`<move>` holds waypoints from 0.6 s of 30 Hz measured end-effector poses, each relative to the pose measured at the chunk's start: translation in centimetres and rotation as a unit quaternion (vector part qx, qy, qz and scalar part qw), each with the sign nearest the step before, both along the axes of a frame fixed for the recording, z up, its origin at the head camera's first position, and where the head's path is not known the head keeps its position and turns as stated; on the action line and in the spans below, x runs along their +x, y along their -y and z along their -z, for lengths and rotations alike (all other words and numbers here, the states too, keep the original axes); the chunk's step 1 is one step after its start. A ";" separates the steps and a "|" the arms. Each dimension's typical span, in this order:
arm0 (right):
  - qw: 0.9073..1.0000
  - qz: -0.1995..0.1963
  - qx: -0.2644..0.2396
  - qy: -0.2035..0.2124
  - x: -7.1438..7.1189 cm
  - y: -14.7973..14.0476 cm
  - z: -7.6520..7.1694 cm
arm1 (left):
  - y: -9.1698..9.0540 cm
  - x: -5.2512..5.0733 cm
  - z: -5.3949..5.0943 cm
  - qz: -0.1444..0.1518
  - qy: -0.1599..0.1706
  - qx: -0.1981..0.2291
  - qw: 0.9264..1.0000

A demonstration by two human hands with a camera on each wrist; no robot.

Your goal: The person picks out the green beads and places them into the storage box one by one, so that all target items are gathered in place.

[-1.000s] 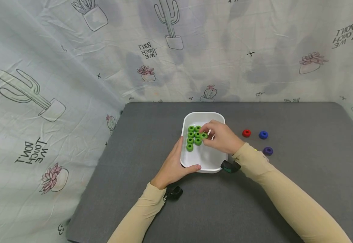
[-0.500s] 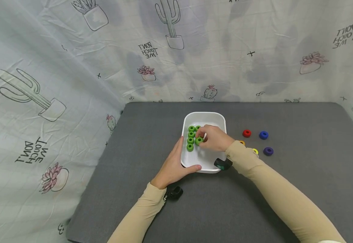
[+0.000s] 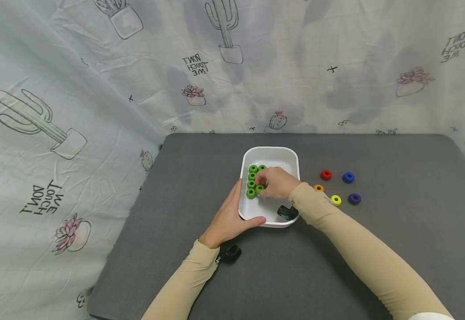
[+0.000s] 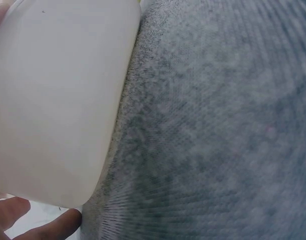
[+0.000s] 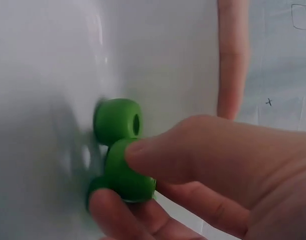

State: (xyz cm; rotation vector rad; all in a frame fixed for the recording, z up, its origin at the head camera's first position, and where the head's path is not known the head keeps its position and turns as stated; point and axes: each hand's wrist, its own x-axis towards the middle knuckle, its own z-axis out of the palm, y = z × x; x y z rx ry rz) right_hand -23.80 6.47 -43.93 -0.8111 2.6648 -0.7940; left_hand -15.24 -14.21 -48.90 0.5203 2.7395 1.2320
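Observation:
A white tray [image 3: 270, 153] lies on the grey table, with several green beads [image 3: 252, 177] in two columns at its left side. My left hand [image 3: 225, 222] holds the tray's near left corner, thumb over the near rim and fingers along the left wall; the left wrist view shows mostly the tray's outer wall [image 4: 62, 100]. Inside the tray, my right hand [image 3: 278, 183] pinches a green bead [image 5: 123, 172] between thumb and fingers at the near end of the second column. Another green bead [image 5: 115, 120] touches it. My right fingers hide part of that column.
To the right of the tray, on the table [image 3: 396, 231], lie a red bead [image 3: 326, 175], a blue bead [image 3: 348, 178], an orange bead [image 3: 318, 188], a yellow bead [image 3: 335, 200] and a purple bead [image 3: 354, 198]. A printed cloth [image 3: 296, 66] hangs behind the table.
My right hand has carried the green bead left and toward me, down to the near end of the second column. The orange and yellow beads have come into view. My left hand stays put.

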 end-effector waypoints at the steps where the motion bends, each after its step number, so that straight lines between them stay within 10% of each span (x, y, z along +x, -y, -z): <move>1: 1.000 -0.001 0.002 -0.003 0.0 0.0 0.0 | 0.0 0.0 -0.1 0.000 0.001 0.000 1.000; 18: 1.000 0.008 0.010 -0.002 -0.1 0.3 0.4 | 0.0 -0.1 -0.1 0.000 -0.002 -0.004 1.000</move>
